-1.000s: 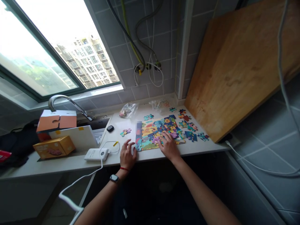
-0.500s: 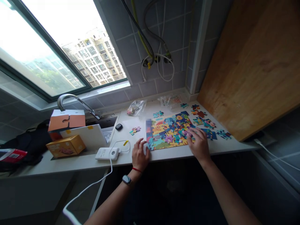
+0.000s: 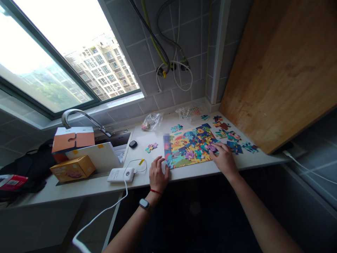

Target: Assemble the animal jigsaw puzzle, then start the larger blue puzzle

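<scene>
A colourful jigsaw puzzle [image 3: 181, 161] lies on the white counter, with loose pieces strewn over its middle and right part. My right hand [image 3: 225, 160] is at its right side, thumb and fingertips closed on a purple puzzle piece [image 3: 212, 148]. At the lower left corner of the puzzle my left hand [image 3: 158, 175] rests on the counter, fingers apart and slightly bent, holding nothing. To the left lies a small joined group of puzzle pieces [image 3: 151, 147]; another teal group [image 3: 176, 128] is behind the puzzle. More loose pieces [image 3: 234, 136] are spread along the right.
Clear plastic bags [image 3: 152, 121] lie at the back. Left of the puzzle are a small black object [image 3: 133, 144], a white power bank [image 3: 119, 175] with its cable, and an orange box [image 3: 73, 168] beside the sink. A wooden board [image 3: 279, 70] slants along the right.
My right hand has shifted slightly right, its fingers drawn closer around the purple piece. My left hand stays at the puzzle's corner. The whole view has moved a little.
</scene>
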